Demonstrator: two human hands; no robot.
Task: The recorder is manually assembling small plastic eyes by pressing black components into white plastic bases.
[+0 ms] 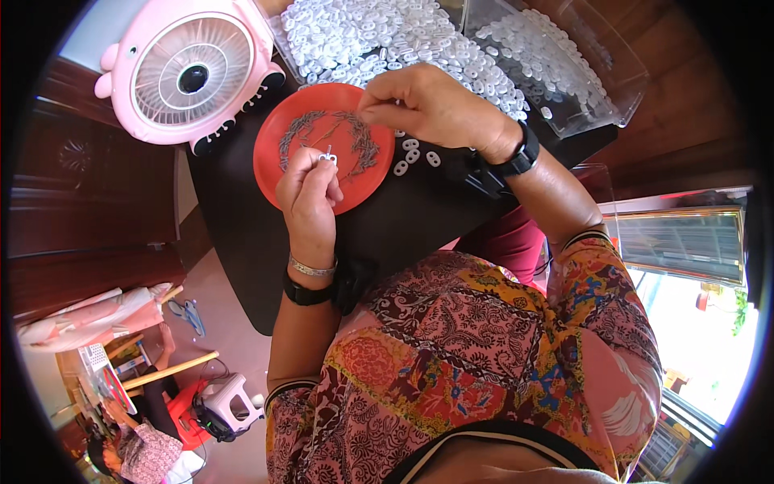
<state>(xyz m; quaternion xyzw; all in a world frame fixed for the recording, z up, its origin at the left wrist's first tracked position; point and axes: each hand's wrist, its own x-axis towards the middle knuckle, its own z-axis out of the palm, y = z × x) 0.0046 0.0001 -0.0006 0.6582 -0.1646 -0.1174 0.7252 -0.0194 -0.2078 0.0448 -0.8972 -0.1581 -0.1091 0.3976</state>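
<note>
Plate (270, 153), red and round, sits on the dark worktop (234, 234); clock positions taken from its centre. Grey metal bits (367, 153) lie heaped inside it in two arcs, about 9 to 11 o'clock and 1 to 4. Left hand (310, 192) reaches in over the 6–7 o'clock rim, thumb and fingers pinching a white piece (328, 159) near the plate's middle; a small grey bit stands up from its top. Right hand (427, 109) comes in from 2 o'clock, fingertips drawn together over the rim, apart from the left; cannot tell whether anything is between them. Loose white pieces (412, 153) lie outside the plate at 3 o'clock, a large white pile (363, 32) at 1. Step in hand, by my judgement: fitting a metal bit to the held piece. Next move probably calls for a steady left pinch and careful right-hand fingertip alignment.
</note>
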